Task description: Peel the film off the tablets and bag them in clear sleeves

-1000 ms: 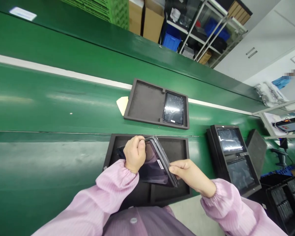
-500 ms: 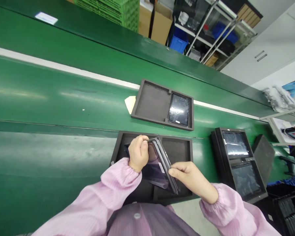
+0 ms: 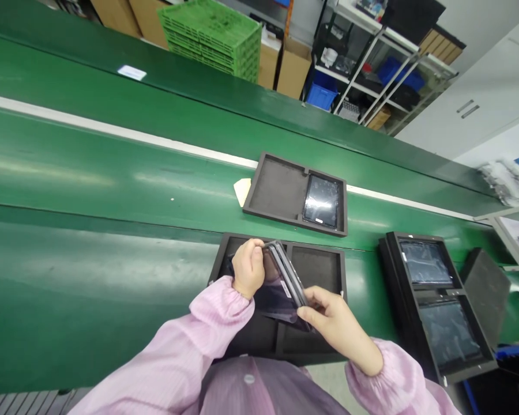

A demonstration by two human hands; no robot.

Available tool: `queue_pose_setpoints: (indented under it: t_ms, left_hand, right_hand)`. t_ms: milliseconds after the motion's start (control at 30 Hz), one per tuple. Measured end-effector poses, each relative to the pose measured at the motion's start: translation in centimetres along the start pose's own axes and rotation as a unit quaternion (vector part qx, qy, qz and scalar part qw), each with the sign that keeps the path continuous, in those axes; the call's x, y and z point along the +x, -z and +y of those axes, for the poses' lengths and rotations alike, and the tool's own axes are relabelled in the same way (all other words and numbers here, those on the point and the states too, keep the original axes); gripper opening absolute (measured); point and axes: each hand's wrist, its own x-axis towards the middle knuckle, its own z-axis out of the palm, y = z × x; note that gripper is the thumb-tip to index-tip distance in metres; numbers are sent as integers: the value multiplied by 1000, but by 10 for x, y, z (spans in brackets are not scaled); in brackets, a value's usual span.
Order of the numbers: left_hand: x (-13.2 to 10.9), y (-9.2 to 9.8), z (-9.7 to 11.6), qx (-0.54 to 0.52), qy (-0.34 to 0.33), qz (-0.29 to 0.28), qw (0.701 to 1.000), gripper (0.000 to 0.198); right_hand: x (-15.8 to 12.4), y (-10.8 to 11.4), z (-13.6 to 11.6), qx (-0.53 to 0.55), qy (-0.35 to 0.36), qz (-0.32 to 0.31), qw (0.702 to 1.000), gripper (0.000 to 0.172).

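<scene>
Between my hands is a small stack of thin dark tablet-like panels (image 3: 289, 276), tilted on edge, with glossy faces and a white label. My left hand (image 3: 248, 268) is closed around the upper left corner of the stack. With thumb and fingers, my right hand (image 3: 328, 308) pinches its right edge. Directly beneath lies a black compartment tray (image 3: 313, 270), partly hidden by the stack and my hands. Beyond it, a second black tray (image 3: 279, 187) holds one similar panel (image 3: 322, 202) in its right compartment.
To the right stands a pile of black trays (image 3: 415, 294) with screens in the top one, beside a dark grey slab (image 3: 486, 294). A yellow paper (image 3: 242, 190) lies by the far tray. Green crates (image 3: 211, 34) and a shelf rack (image 3: 358, 69) stand behind the green bench (image 3: 112, 265).
My right hand has shifted its grip, its fingers now reaching farther over the edge of the stack. The whole view has shifted slightly; the trays stay where they were.
</scene>
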Motion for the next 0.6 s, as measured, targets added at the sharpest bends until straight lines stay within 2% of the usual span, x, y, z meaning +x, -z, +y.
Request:
queue_pose_setpoints:
  t_ms: [100, 233, 433, 533, 600]
  left_hand:
    - [-3, 2, 1, -6, -9, -3, 1000, 37]
    - [-7, 6, 5, -18, -18, -8, 1000, 36]
    - [-11, 11, 10, -52, -13, -22, 998, 42]
    - [-9, 13, 6, -66, 7, -19, 998, 45]
    - [-5, 13, 0, -70, 29, -3, 997, 43]
  right_hand:
    - [-1, 0, 1, -14, -3, -9, 1000, 7]
    - [4, 3, -1, -83, 27, -3, 996, 25]
    - [12, -7, -9, -28, 21, -58, 998, 31]
    - [15, -14, -8, -49, 40, -4, 998, 35]
    - [17, -15, 1, -14, 50, 19, 998, 34]
